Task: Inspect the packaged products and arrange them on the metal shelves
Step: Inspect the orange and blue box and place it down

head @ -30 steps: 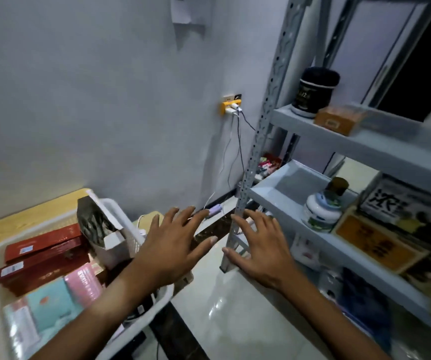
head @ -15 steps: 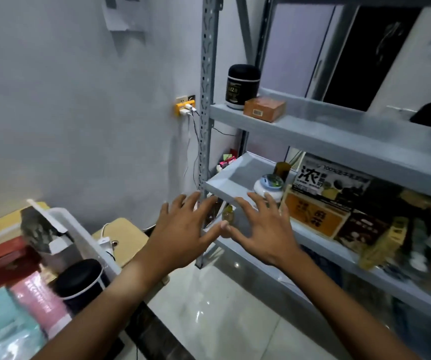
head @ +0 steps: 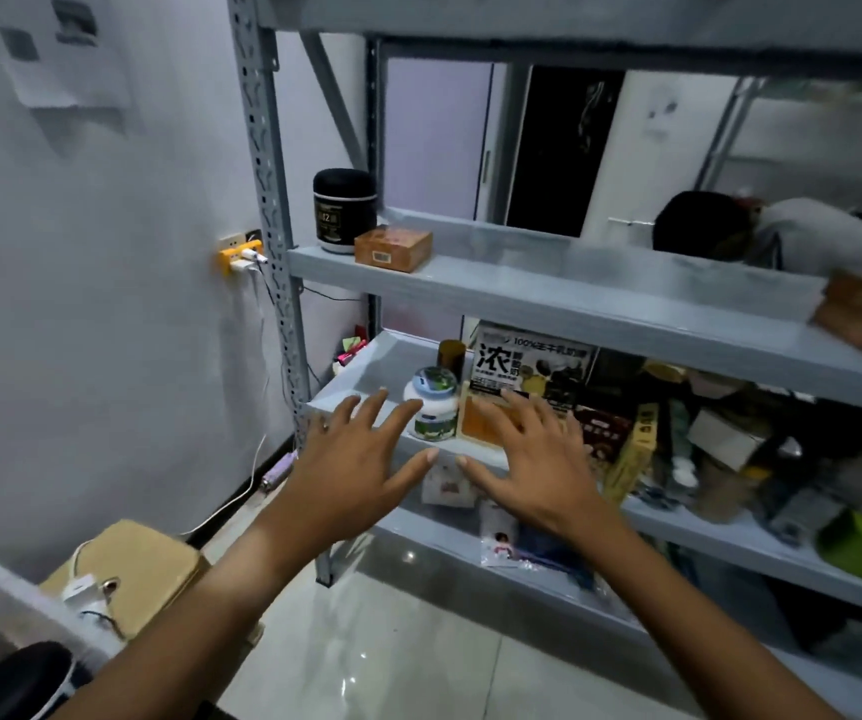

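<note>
- Left hand and right hand: both held out side by side, palms down, fingers spread and straight, holding nothing.
- Both hands sit in front of the middle shelf front edge; contact cannot be told.
- White jar stands on that shelf just beyond the fingertips, an orange box beside it on the right.
- Upper shelf: black jar and brown box touching, at the left end.

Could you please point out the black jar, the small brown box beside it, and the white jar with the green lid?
black jar (head: pixel 344 213), head view, label.
brown box (head: pixel 392 247), head view, front face.
white jar (head: pixel 431 405), head view, body.
</note>
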